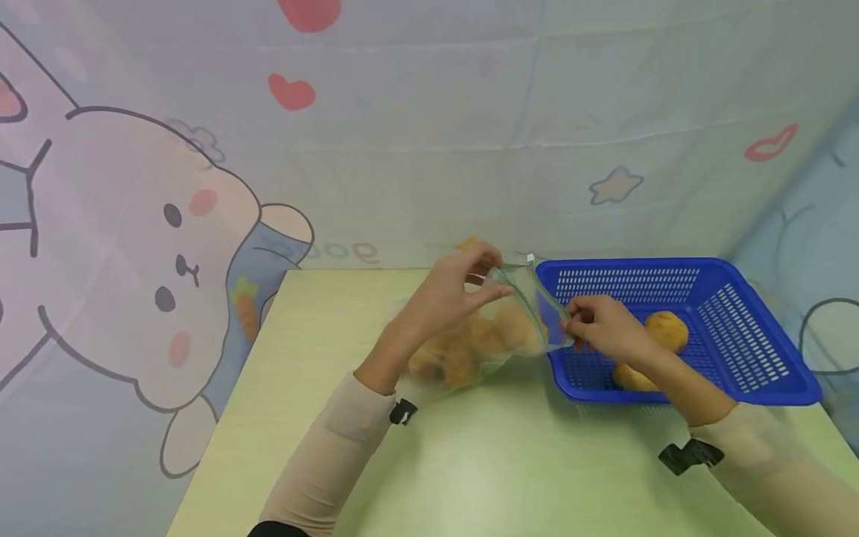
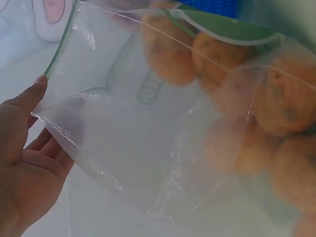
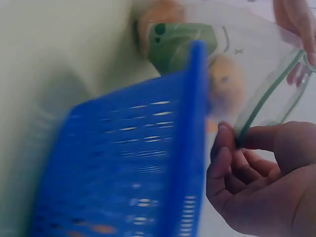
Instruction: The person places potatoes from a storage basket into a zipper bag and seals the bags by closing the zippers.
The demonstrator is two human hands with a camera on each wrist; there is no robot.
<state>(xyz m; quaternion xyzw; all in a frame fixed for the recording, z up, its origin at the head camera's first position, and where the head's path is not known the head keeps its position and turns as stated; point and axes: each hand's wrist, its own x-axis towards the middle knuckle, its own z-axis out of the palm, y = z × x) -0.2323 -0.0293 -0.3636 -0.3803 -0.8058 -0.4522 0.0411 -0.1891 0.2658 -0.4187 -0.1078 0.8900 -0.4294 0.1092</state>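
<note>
A clear zip-seal bag (image 1: 495, 365) with green edging lies on its side, with several potatoes (image 1: 459, 362) inside. At the far side of its parted mouth, my left hand (image 1: 444, 294) pinches the rim between thumb and fingers; the left wrist view shows the thumb on the green strip (image 2: 60, 44). My right hand (image 1: 607, 326) grips the near corner of the mouth, thumb against fingertips, as the right wrist view also shows. That hand is above the left part of a blue plastic basket (image 1: 765, 328), where potatoes (image 1: 666, 332) lie, one partly hidden by the right forearm.
The basket stands at the right of the pale green table (image 1: 429, 477), its left rim beside the bag's mouth. A printed cloth (image 1: 429, 149) hangs behind the table. Dark straps (image 1: 691, 455) sit at the wrists.
</note>
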